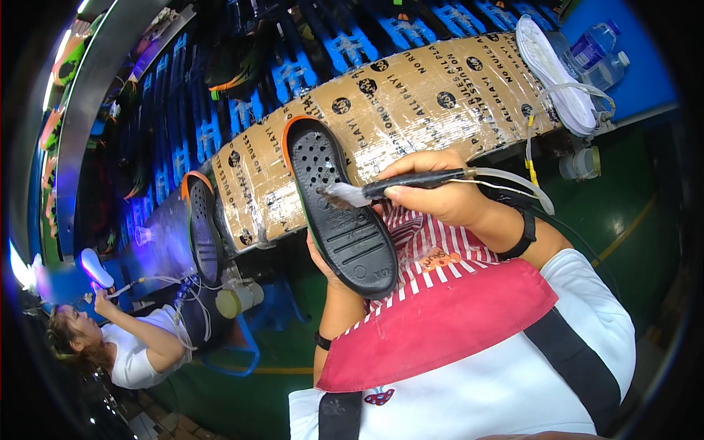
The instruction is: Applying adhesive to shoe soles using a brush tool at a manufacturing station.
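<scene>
A black shoe sole (345, 235) with an orange and green edge is tilted up in front of me, its hole pattern at the far end and grooves at the near end. My left hand (321, 258) grips it from beneath along its left side; most of those fingers are hidden behind it. My right hand (440, 192) is closed around the black handle of a brush (411, 182). A clear tube (517, 183) runs from the handle's back end. The pale bristles touch the middle of the sole, where the surface looks wet.
Taped cardboard (411, 103) covers the bench edge, with a conveyor of blue racks (348, 48) behind. White soles (557, 81) and plastic bottles (592, 45) are at the far right. Another black sole (204, 227) stands at the left, near a co-worker (139, 341) holding a white sole (97, 268).
</scene>
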`<action>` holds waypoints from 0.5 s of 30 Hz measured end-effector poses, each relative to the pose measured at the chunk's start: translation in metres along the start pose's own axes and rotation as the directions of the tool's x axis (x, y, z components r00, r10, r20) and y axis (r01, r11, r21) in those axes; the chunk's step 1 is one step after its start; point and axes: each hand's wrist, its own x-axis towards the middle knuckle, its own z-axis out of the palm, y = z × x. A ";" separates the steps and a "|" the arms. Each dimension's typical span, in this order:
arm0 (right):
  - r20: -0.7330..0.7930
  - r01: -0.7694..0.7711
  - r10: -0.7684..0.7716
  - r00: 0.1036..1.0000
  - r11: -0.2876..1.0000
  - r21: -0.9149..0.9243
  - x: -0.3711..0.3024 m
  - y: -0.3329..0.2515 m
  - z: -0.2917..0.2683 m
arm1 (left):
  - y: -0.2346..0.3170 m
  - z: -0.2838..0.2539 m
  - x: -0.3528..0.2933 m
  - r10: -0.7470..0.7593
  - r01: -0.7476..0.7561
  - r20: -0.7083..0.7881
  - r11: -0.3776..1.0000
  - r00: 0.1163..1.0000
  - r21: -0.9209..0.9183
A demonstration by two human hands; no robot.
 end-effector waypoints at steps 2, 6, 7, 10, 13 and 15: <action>-0.047 0.019 -0.018 0.999 1.000 0.020 0.006 0.001 0.007 | -0.005 0.003 0.007 0.013 -0.007 0.062 0.995 0.998 -0.097; -0.170 0.048 -0.051 0.984 0.999 -0.020 0.020 -0.017 0.020 | -0.014 0.026 0.018 0.049 -0.029 0.119 0.987 0.992 -0.161; -0.218 0.033 -0.047 0.975 0.997 -0.069 0.023 -0.021 0.023 | -0.016 0.026 0.021 0.050 -0.027 0.137 0.986 0.989 -0.163; -0.326 0.227 -0.287 0.901 0.951 -0.211 0.033 -0.011 0.021 | -0.024 0.030 0.024 0.032 -0.005 0.178 0.989 0.984 -0.148; -0.393 0.322 -0.478 0.785 0.858 -0.400 0.042 -0.008 0.026 | -0.030 0.025 0.024 0.028 -0.004 0.188 0.992 0.982 -0.126; -0.333 0.358 -0.556 0.761 0.789 -0.498 0.046 -0.001 0.025 | -0.033 0.022 0.023 0.020 0.002 0.191 0.994 0.981 -0.113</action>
